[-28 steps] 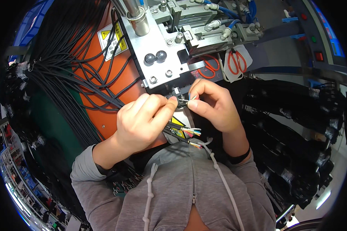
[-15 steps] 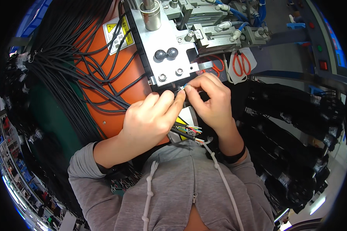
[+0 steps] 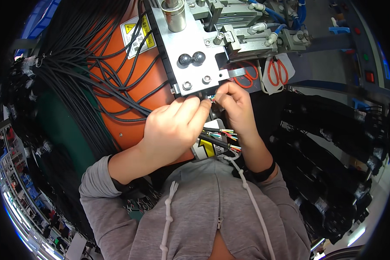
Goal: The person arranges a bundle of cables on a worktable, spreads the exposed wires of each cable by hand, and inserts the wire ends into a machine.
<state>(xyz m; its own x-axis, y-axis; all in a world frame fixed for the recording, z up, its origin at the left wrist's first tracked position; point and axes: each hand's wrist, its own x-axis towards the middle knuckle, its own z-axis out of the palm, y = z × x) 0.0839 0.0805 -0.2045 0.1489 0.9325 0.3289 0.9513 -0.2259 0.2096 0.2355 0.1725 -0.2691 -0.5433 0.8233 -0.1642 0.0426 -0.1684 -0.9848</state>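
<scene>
Both hands were up at the metal press head: the left hand and right hand pinched the coloured wire ends of one black cable right beneath it. Probably mid-insertion; the tips were hard to see. More stripped cables waited below, and black cable bundles hung at left

The metal machine sits right above both hands, blocking the way up. Thick black cables crowd the left side. More cable bundles fill the right. Little room is left.
</scene>
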